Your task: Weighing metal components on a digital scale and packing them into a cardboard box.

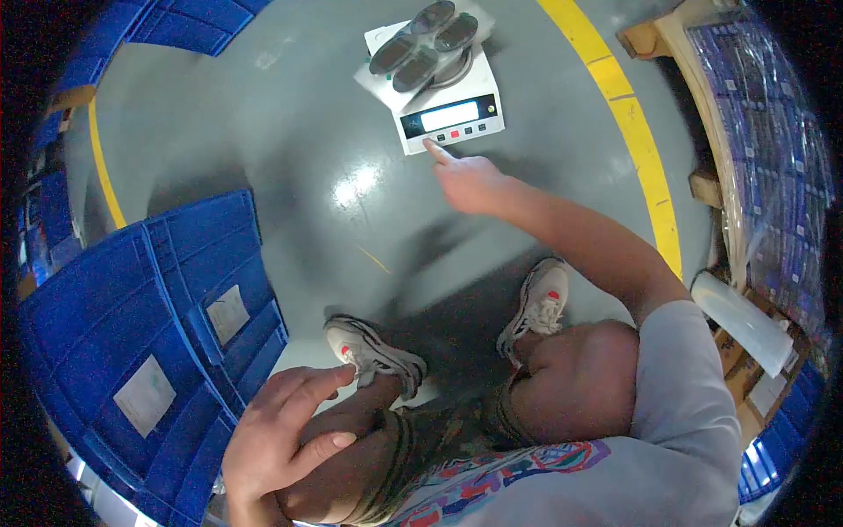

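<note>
A white digital scale (pixel 410 143) stands on the floor ahead of me, its display (pixel 449 115) lit above a row of buttons. My right hand (pixel 472 183) reaches to it with the index finger stretched out, the tip at the left end of the button row. The other fingers of that hand are curled and hold nothing. On top of the scale lies a pale, flat tray or sheet (pixel 380 87) at a slant, bearing several dark oval pieces (pixel 414 70). Over my left thigh, my left hand (pixel 279 430) hovers with fingers apart and nothing in it.
Blue bins (pixel 198 224) with white paper labels stand close on my left. Another blue container (pixel 189 26) is at the far left. To the right, a wrapped stack (pixel 764 149) sits on a wooden pallet, near a plastic film roll (pixel 743 323). A yellow line (pixel 634 132) marks the grey floor.
</note>
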`<state>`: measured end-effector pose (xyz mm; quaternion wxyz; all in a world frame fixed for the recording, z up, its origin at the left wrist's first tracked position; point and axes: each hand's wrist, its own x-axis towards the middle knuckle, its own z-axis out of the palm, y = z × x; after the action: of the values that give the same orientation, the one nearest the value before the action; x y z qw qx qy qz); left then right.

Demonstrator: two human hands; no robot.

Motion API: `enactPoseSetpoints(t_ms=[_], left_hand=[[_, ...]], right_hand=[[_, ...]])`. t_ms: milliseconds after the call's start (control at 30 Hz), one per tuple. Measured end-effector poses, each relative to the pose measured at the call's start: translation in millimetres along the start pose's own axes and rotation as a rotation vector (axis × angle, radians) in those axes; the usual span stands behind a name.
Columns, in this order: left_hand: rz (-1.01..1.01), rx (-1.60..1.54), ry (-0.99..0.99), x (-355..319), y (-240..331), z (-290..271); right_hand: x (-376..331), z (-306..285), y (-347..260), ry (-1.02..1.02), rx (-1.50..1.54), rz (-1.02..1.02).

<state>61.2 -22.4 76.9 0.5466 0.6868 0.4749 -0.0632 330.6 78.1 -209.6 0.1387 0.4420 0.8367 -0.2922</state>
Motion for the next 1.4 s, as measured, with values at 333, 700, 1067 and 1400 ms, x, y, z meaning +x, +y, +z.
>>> enactPoseSetpoints(t_ms=[333,700,1067,1400], left_hand=[[-0.01,0.008,0.011,-1,5,1],[-0.008,0.014,0.008,0,4,2],[0.002,-0.006,0.01,0,3,0],[-0.04,-0.029,0.062,-1,11,8]], right_hand=[[-4,3,0,0.001,0.074,0.023],[-5,7,0,0.074,0.038,-0.003],[-3,0,2,-0.012,-0.072,-0.001],[-6,10,-2,0.066,-0.062,-0.011]])
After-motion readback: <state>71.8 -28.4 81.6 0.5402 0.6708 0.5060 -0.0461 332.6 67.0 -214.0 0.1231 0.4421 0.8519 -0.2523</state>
